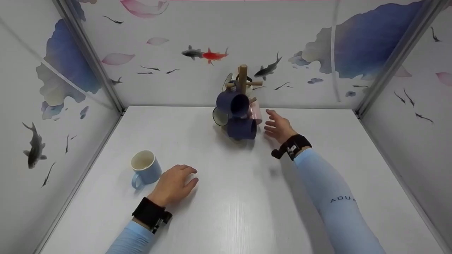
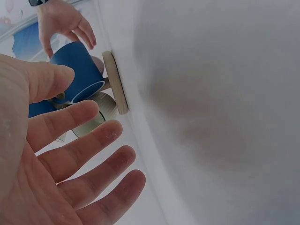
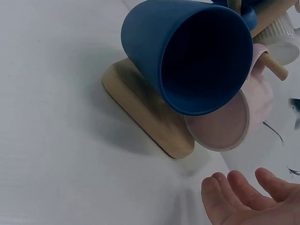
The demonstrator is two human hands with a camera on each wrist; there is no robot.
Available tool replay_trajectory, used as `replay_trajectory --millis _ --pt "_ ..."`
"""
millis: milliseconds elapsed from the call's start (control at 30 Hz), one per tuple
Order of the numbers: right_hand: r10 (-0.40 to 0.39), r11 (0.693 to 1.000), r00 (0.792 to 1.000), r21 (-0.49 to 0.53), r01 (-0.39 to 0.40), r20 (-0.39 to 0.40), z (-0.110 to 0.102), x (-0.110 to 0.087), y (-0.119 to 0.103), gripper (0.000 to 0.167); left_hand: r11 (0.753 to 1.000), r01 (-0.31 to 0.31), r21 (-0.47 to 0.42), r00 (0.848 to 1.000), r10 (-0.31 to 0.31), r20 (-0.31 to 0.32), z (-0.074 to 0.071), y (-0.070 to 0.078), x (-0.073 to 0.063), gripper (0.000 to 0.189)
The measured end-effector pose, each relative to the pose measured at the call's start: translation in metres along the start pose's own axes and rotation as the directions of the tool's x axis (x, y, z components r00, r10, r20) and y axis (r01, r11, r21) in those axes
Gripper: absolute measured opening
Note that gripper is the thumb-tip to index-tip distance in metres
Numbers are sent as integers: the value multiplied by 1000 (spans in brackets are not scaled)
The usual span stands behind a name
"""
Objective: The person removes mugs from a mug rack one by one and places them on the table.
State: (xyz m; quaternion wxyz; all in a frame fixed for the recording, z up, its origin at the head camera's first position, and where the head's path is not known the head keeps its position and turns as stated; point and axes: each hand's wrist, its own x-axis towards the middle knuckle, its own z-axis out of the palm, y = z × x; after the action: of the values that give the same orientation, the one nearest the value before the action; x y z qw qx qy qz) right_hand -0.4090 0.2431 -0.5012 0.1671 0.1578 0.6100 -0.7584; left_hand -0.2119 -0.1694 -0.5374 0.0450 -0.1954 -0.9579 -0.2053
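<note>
My right hand point(image 1: 279, 127) is held just right of a wooden mug rack point(image 1: 243, 76), fingers extended and touching nothing. Nearest to it hangs a pink mug point(image 1: 255, 112), whose mouth shows in the right wrist view. Two dark blue mugs, an upper one point(image 1: 226, 101) and a lower one point(image 1: 240, 128), hang at the rack's front. My left hand point(image 1: 173, 184) is low over the table, fingers relaxed, palm empty in the left wrist view. Close to its left stands a light blue mug point(image 1: 150, 171), upright, handle toward me.
A pale mug with a dark rim point(image 1: 220, 116) hangs on the rack's left side; other mugs behind are partly hidden. The rack's wooden base point(image 3: 145, 112) sits on the white table point(image 1: 226, 197) near the back wall. Printed panels point(image 1: 169, 84) enclose the table.
</note>
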Motion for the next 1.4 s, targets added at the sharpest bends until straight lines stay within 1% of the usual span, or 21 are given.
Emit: replay_trajectory --millis 100,300,533,767,967,1033,1100,1200,1267,1400 --pt "1 1000 1000 9 -1 9 6 4 -3 99 1000 -9 8 1000 9 -7 3 -1 -1 28" --pt "-28 999 999 38 28 18 16 8 -4 100 1000 -28 5 999 28 -35 6 -3 -2 26" --pt "-27 1000 999 16 26 26 24 7 -9 106 1000 -5 -2 1000 5 -8 4 -1 -5 27" --pt "-17 1000 999 5 17 32 30 10 -15 111 1000 -13 0 1000 13 17 3 2 -5 28" --pt "33 996 998 76 -37 54 39 13 -16 106 999 -35 25 999 34 41 3 2 -9 29" --pt "44 995 998 88 -48 55 41 11 -16 103 998 -55 33 998 54 44 5 2 -11 29" --pt "43 996 997 79 -48 69 42 10 -18 101 997 -68 44 997 66 43 6 2 -12 29" --pt "32 997 994 62 -39 105 44 8 -19 100 994 -87 59 996 85 23 7 1 -13 25" --pt "26 998 992 50 -32 125 45 6 -21 100 994 -87 63 996 86 17 7 0 -13 25" --pt "24 999 995 35 -27 102 47 7 -20 96 993 -98 63 995 96 25 8 2 -12 26"
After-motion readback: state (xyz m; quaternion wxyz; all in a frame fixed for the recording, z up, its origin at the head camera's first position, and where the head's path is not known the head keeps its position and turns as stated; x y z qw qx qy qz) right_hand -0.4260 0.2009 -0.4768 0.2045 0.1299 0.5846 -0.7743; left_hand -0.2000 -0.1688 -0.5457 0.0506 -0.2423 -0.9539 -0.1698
